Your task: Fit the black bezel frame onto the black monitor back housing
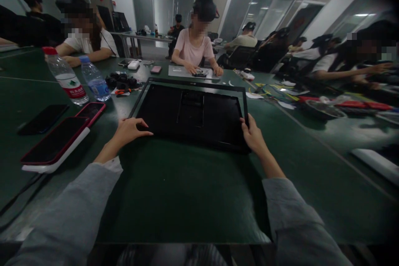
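A thin black rectangular frame (pixel 218 86), like a screen bezel, is over a shallow black panel (pixel 162 108) with a recessed rectangle in its middle. My left hand (pixel 129 131) is curled at the near left corner, thumb and fingers around the frame's side. On the right, my right hand (pixel 253 133) grips the frame's right side, with the thumb on the near face and the fingers partly hidden. At the far edge, a strip of green table shows between frame and panel. Whether the two parts touch along the near edge is too dark to tell.
Left on the green table (pixel 187 199) are two bottles (pixel 70 83) (pixel 96 81), several phones (pixel 56 139) and orange-handled pliers (pixel 122 91). A co-worker (pixel 195 45) sits opposite at a grey mat (pixel 174 71). Cables (pixel 274 91) and a bowl (pixel 324 110) lie right.
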Demonstrator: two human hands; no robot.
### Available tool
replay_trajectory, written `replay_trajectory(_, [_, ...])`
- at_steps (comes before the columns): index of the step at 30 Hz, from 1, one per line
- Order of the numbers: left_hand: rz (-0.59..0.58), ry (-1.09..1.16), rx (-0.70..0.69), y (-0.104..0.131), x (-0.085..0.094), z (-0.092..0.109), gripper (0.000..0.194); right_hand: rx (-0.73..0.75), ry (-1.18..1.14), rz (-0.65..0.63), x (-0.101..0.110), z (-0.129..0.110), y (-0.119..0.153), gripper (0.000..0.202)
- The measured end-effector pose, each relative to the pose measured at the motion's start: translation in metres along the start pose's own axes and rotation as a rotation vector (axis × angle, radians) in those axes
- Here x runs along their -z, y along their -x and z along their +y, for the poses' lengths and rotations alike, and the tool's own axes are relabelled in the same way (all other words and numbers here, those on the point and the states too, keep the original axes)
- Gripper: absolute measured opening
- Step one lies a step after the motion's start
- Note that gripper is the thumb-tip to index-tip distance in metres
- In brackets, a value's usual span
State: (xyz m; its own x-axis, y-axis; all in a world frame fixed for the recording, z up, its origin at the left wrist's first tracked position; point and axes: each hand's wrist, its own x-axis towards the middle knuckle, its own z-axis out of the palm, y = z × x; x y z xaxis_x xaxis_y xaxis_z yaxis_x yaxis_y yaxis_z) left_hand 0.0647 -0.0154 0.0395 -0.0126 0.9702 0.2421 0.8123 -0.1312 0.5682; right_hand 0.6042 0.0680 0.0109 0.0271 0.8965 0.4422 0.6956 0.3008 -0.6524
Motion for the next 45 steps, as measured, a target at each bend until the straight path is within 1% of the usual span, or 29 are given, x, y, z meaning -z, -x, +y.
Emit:
replay_trajectory(4, [-0.009,-0.007,-0.014,0.001,-0.004,0.008,0.037,-0.011,0.005,0.055,0.002,0.006,0.002,0.071])
replay_trajectory(8, [-0.027,-0.003,-0.056,0.002,-0.007,0.012,0.036,-0.005,0.057,0.058,-0.001,0.014,0.002,0.07])
replay_trajectory(14, [-0.043,-0.068,-0.107,0.002,-0.01,0.008,0.039,0.033,0.111,0.089,-0.008,0.016,0.0,0.068])
replay_trajectory(18, [-0.078,-0.059,-0.116,0.002,-0.01,0.005,0.043,0.025,0.1,0.067,-0.009,0.018,0.0,0.065])
replay_trajectory(20, [-0.047,-0.034,-0.114,0.0,-0.011,0.002,0.045,0.003,0.093,0.05,-0.01,0.02,0.0,0.065])
replay_trajectory(22, [0.067,-0.005,-0.076,-0.002,-0.015,-0.004,0.047,-0.015,0.087,0.047,-0.01,0.021,0.0,0.065])
replay_trajectory(24, [0.225,0.019,0.002,-0.005,-0.02,-0.013,0.055,-0.023,0.086,0.059,-0.01,0.021,0.0,0.065])
replay_trajectory(25, [0.28,0.029,0.045,-0.007,-0.023,-0.019,0.059,-0.03,0.09,0.063,-0.01,0.022,0.0,0.066])
replay_trajectory(27, [0.323,0.067,0.15,-0.011,-0.027,-0.03,0.063,-0.065,0.099,0.052,-0.008,0.023,0.0,0.07])
replay_trajectory(28, [0.314,0.096,0.189,-0.012,-0.029,-0.035,0.061,-0.091,0.101,0.038,-0.008,0.025,0.0,0.073])
replay_trajectory(30, [0.259,0.157,0.238,-0.016,-0.029,-0.044,0.055,-0.144,0.091,0.006,-0.007,0.03,-0.001,0.081])
replay_trajectory(32, [0.214,0.193,0.261,-0.018,-0.028,-0.049,0.053,-0.177,0.06,-0.008,-0.007,0.035,-0.001,0.09])
replay_trajectory(34, [0.211,0.194,0.27,-0.018,-0.027,-0.052,0.055,-0.177,0.021,-0.007,-0.009,0.039,-0.002,0.093])
replay_trajectory(39, [0.247,0.172,0.304,-0.016,-0.023,-0.045,0.054,-0.097,-0.009,-0.001,-0.012,0.043,-0.005,0.074])
replay_trajectory(42, [0.258,0.106,0.332,-0.015,-0.019,-0.037,0.052,-0.081,0.001,-0.007,-0.009,0.041,-0.005,0.071])
replay_trajectory(45, [0.24,0.022,0.317,-0.012,-0.016,-0.032,0.054,-0.088,0.011,-0.008,-0.005,0.037,-0.004,0.069])
